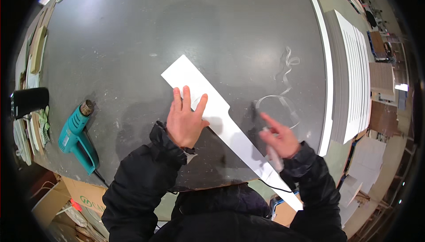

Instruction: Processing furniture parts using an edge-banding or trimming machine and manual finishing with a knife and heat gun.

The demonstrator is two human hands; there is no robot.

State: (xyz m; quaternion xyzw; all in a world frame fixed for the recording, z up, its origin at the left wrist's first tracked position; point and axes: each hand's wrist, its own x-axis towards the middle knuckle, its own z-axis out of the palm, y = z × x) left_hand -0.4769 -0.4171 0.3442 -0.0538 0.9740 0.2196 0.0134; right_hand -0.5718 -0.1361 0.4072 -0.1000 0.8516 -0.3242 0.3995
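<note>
a: on the dark surface (133, 34), left hand (185, 120) lies flat, released, pinning the white strip (208, 100).
b: right hand (280, 139) grips a small tool (274, 157). strip overhangs the edge; may pivot, slip.

Dim overhead light, soft shadows, motion blur, fisheye-bent edges.

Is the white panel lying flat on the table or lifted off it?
Flat: the white panel lies on the dark table, pressed by the left hand; its narrow end overhangs the near edge.
</note>
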